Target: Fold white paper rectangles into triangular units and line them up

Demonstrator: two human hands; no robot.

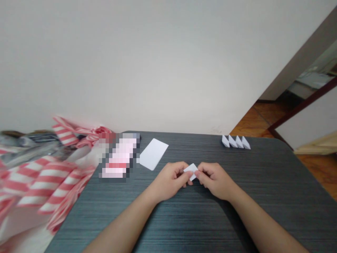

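A small folded piece of white paper (193,168) is pinched between my two hands just above the dark table. My left hand (172,180) grips its left side, thumb on top and fingers curled beneath. On the right edge, my right hand (214,179) holds it between thumb and bent fingers. The paper looks like a small diamond with a corner pointing away from me; its underside is hidden. Beyond my left hand lies a stack of flat white paper sheets (154,154). Several folded white paper pieces (236,142) with pointed tips stand in a row at the far right.
The dark wood-grained table (163,225) has rounded far corners and meets a pale wall (158,70). A blurred-out pink and white object (119,154) lies at its left edge. Red-and-white striped cloth (44,179) is heaped beside the table. Wooden floor (259,116) shows at right.
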